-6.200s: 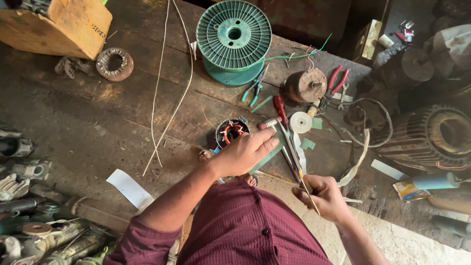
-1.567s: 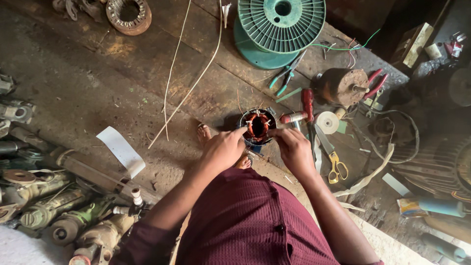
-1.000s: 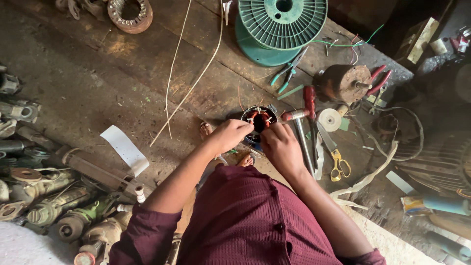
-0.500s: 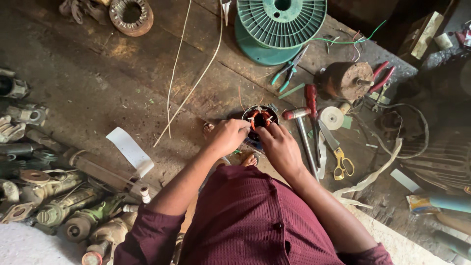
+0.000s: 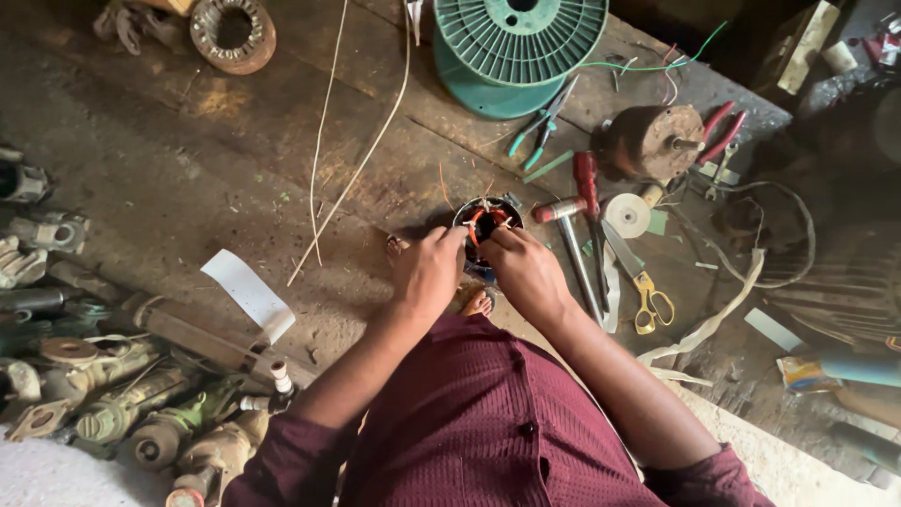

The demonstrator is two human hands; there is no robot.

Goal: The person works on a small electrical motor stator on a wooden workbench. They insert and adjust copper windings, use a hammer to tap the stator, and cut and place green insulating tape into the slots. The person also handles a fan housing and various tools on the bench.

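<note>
Both hands closed on the small motor stator (image 5: 485, 221) at bench centre: left hand (image 5: 427, 272) gripping its rim, right hand (image 5: 526, 272) pinching copper windings (hammer (image 5: 566, 230) just beside).

We have one view: a head-worn camera looking steeply down, fairly near, over our maroon shirt (image 5: 488, 422) and both forearms onto the wooden floor (image 5: 188, 141).
</note>
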